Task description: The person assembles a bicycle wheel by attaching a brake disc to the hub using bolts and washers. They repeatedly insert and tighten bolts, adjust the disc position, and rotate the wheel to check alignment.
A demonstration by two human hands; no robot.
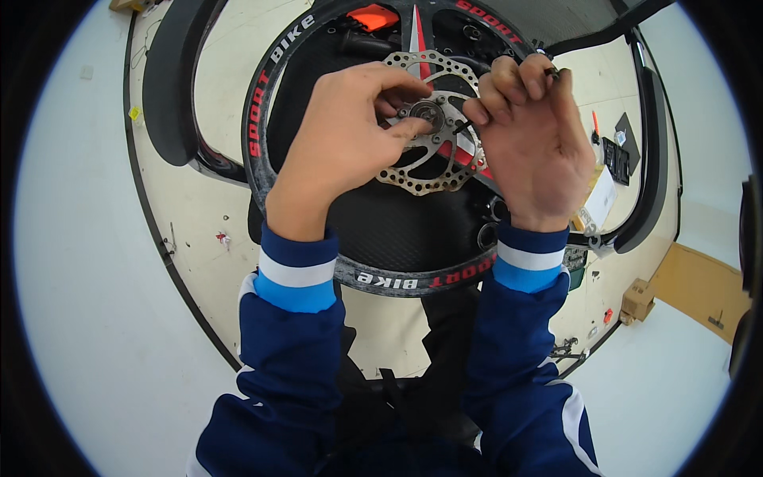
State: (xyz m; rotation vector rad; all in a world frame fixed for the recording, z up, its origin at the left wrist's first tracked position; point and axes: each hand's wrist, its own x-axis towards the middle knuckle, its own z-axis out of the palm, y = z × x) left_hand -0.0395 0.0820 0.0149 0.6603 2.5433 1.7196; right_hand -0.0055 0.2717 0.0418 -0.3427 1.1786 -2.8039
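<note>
A black bicycle wheel point(262, 135) with red and white lettering lies flat on a chair seat point(389, 230). The silver brake disc point(419, 184), pierced with many holes, sits over its hub point(429, 114). My left hand point(342, 131) reaches over the hub, thumb and forefinger apart at its rim, with no held thing showing. Right of the disc, my right hand point(534, 143) is closed, palm turned up, on a thin black tool point(462, 126) that looks like a hex key. One dark end shows by the disc bolts, another at the fingertips; the fingers hide its middle.
Black armrests point(176, 79) point(653, 159) stand on both sides of the wheel. An orange item point(373, 17) and dark parts show through the wheel at the top. On the floor at right are a black tool case point(616, 161), a white box point(598, 199) and a cardboard box point(637, 300).
</note>
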